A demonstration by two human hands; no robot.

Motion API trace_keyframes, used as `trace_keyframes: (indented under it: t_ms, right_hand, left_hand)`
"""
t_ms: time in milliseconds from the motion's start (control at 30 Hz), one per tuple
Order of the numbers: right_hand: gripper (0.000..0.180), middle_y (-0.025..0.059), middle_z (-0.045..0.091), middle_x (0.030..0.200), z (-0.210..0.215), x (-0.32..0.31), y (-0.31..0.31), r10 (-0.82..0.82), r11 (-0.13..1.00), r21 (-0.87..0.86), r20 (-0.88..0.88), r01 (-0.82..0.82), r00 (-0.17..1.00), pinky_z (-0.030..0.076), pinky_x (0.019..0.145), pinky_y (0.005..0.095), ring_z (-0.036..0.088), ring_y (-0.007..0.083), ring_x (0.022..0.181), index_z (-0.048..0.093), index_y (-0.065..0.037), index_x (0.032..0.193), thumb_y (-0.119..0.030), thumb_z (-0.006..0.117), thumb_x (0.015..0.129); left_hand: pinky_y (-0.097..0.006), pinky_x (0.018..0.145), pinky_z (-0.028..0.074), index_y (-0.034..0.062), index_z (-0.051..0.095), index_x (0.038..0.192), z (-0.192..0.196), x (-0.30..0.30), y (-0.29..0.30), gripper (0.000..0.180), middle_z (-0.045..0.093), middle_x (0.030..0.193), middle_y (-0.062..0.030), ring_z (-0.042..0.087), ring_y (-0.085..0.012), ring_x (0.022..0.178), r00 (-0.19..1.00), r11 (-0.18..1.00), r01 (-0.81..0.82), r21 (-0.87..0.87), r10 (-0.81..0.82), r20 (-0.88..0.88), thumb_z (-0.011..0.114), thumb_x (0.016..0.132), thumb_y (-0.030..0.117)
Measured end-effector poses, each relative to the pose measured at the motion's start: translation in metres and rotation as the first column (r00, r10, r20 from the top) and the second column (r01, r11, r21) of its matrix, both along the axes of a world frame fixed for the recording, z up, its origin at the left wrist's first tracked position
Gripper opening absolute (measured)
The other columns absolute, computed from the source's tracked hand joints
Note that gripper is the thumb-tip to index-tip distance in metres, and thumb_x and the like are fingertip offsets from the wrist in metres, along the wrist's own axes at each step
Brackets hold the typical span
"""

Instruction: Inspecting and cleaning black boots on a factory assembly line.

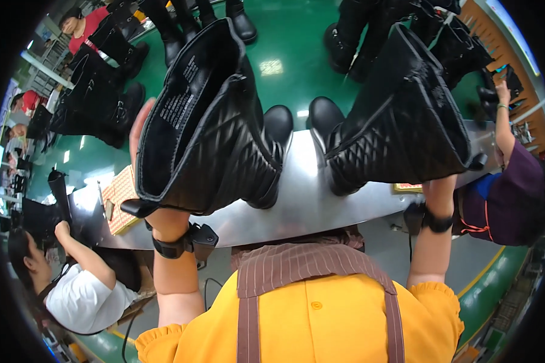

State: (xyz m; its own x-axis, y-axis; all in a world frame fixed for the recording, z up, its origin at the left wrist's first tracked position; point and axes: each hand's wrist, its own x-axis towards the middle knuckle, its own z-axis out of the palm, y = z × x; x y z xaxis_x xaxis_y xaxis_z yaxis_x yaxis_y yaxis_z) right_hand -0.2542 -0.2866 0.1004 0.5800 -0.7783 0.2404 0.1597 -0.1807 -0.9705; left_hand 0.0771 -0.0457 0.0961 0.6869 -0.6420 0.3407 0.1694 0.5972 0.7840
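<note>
Two tall black boots with quilted shafts stand side by side on the metal bench, toes pointing away from me and shafts leaning apart toward me. The left boot has its opening turned up, showing a black lining with pale print. My left hand is closed round the outer side of its shaft; part of the hand shows past the rim, the rest is hidden. The right boot leans to the right. Behind its shaft top, my right hand supports it, with the fingers hidden. Each wrist wears a black strap.
The shiny metal bench runs across in front of me. A yellow patterned box lies at its left. More black boots stand beyond on both sides. Co-workers sit at the left and right.
</note>
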Motion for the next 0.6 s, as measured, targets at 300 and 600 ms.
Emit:
trace_keyframes:
  t_ms: [300,600]
  right_hand:
    - [0.052,0.0105,0.068,0.099,-0.112,0.041,0.056,-0.122,0.985,-0.159,-0.402,0.061,0.907,0.048,0.083,0.0327,0.063,0.0194,0.091,0.062,0.003,0.11,-0.021,0.082,0.069]
    - [0.037,0.0099,0.065,0.11,-0.084,0.038,0.066,-0.104,0.876,0.479,0.076,0.055,0.992,0.05,0.087,0.0307,0.063,0.0184,0.099,0.06,0.002,0.115,-0.011,0.068,0.081]
  left_hand:
    - [-0.028,0.091,0.045,-0.0042,0.063,0.106,-0.097,-0.068,-0.015,0.044,0.064,0.109,-0.0084,0.059,-0.0158,0.1,0.913,0.507,-0.017,0.862,-0.343,0.219,0.082,0.071,0.013]
    - [-0.03,0.092,0.047,0.0012,0.054,0.124,-0.073,-0.074,-0.034,0.041,0.06,0.116,-0.005,0.057,-0.0145,0.103,0.952,0.841,0.305,0.447,-0.273,-0.137,0.068,0.085,0.007]
